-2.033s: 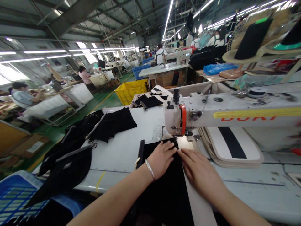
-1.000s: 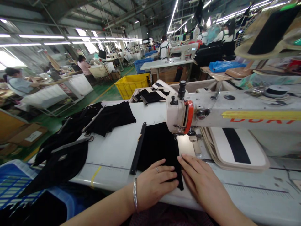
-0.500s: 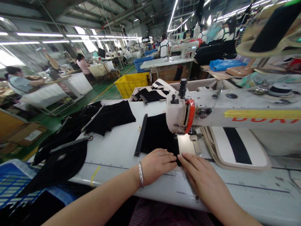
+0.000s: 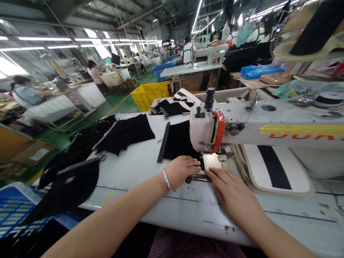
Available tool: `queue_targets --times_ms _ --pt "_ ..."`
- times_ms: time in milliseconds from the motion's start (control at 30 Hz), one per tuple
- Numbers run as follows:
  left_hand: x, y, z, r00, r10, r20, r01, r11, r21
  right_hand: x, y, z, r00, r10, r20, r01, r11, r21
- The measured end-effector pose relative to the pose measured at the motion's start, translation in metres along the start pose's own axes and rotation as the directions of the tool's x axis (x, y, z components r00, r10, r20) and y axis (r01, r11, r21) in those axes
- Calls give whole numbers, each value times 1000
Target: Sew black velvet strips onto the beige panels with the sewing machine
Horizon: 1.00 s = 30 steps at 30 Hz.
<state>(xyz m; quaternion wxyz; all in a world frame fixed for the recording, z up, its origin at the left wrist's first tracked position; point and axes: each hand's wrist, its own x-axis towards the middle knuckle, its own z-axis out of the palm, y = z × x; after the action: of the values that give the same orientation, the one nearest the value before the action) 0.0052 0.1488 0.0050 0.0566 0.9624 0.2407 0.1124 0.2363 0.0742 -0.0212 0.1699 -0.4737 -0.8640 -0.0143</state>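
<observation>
Black fabric panel (image 4: 177, 141) lies flat on the white sewing table (image 4: 126, 173), its right part running under the head of the sewing machine (image 4: 204, 125). In the head view its long axis appears to run away from the person, though the machine head and a hand hide part of its outline. Along its left edge a dark edging strip (image 4: 163, 142) points away, far end leaning slightly right. The left hand (image 4: 181, 172) is spread palm-down on the panel's near end, fingers extended toward the right, grasping nothing. The right hand (image 4: 231, 190) is also unclenched, palm-down, its fingertips against the brightly lit surface (image 4: 212, 161) just right of the panel. Further right, white panels (image 4: 274, 168) with a black stripe are stacked; black fabric pieces (image 4: 126, 132) lie at the left.
</observation>
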Motion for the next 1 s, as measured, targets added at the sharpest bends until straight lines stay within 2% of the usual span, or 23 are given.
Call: queue_targets --times_ms 200,433,667,1000 --pt "13 -17 1 999 -19 -37 19 1000 -2 15 2 -1 999 23 -24 -23 1000 11" --pt "26 -34 4 996 -48 -79 49 999 6 29 5 1 997 82 9 -82 997 -14" --pt "28 -34 6 991 -73 -113 74 997 1 30 5 6 994 105 -6 -105 994 -24" --pt "27 -33 5 991 -91 -95 89 996 -23 29 5 8 995 93 -35 -93 996 -5"
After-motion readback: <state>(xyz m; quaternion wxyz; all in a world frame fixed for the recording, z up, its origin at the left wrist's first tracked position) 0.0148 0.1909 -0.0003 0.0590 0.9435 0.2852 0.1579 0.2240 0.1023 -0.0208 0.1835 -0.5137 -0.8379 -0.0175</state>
